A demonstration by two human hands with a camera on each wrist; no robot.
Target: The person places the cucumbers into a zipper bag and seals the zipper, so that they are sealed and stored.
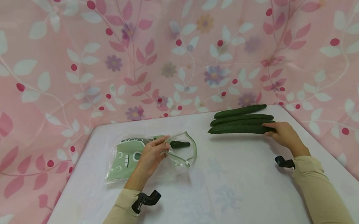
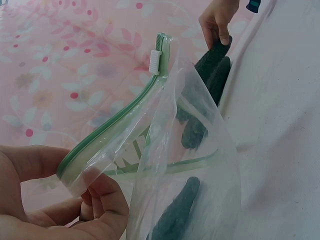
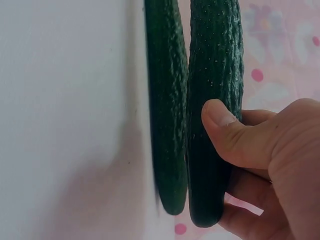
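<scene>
My left hand (image 1: pixel 151 157) pinches the rim of a clear zip bag (image 1: pixel 124 163) with a green cartoon print. The bag's green-edged mouth stands open toward the right, and a white slider (image 2: pixel 155 62) shows on its zip in the left wrist view. One cucumber (image 1: pixel 180 144) lies inside, its tip showing near the mouth and the rest hidden by print and hand. At the right, my right hand (image 1: pixel 282 135) grips the right end of a cucumber (image 1: pixel 237 129), thumb on one side and fingers on the other. Another cucumber (image 3: pixel 167 110) lies close beside it.
More cucumbers, among them the farthest one (image 1: pixel 240 111), lie side by side at the back right of the white table (image 1: pixel 219 197). A pink floral cloth (image 1: pixel 174 48) hangs behind the table and along both sides.
</scene>
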